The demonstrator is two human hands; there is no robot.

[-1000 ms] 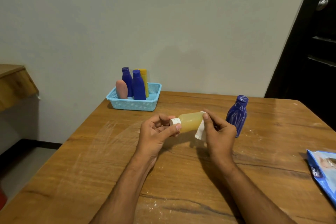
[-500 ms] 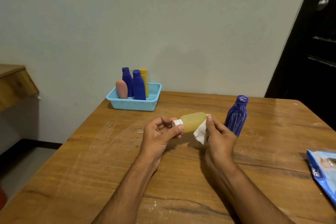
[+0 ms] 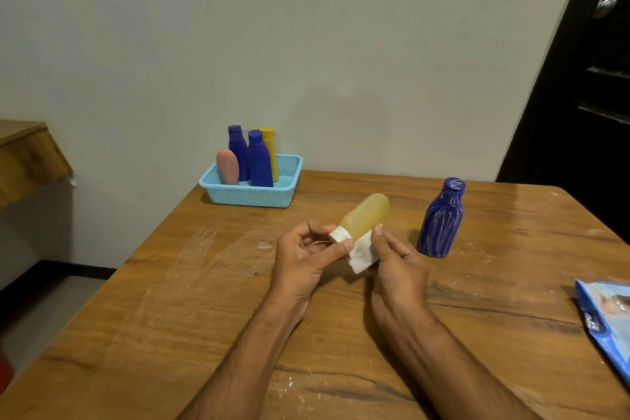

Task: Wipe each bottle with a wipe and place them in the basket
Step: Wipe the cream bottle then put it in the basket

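- Yellow bottle: held in the air over the table, just in front of me. Half a second ago it lay nearly level; now its base tips up and away toward the wall, white cap low and nearest me.
- Left hand: I see it pinching the cap between thumb and fingers, as it did a second ago.
- Right hand: fingers curled, pinching the white wipe against the bottle's lower side, close to the neck. The wipe has slid from the base end toward the cap.
- My reading: the body looks mostly covered and the wiping pass is nearing its end; the basket step for this bottle seems close.
- Basket: pale blue, at the table's far left edge, holding two blue bottles, a yellow one and a pink one, all upright and unmoved.
- Blue bottle: stands alone on the table, right of my hands, apart from them; I judge it still to be wiped.
- Wipes packet: blue, at the right edge, partly out of view.
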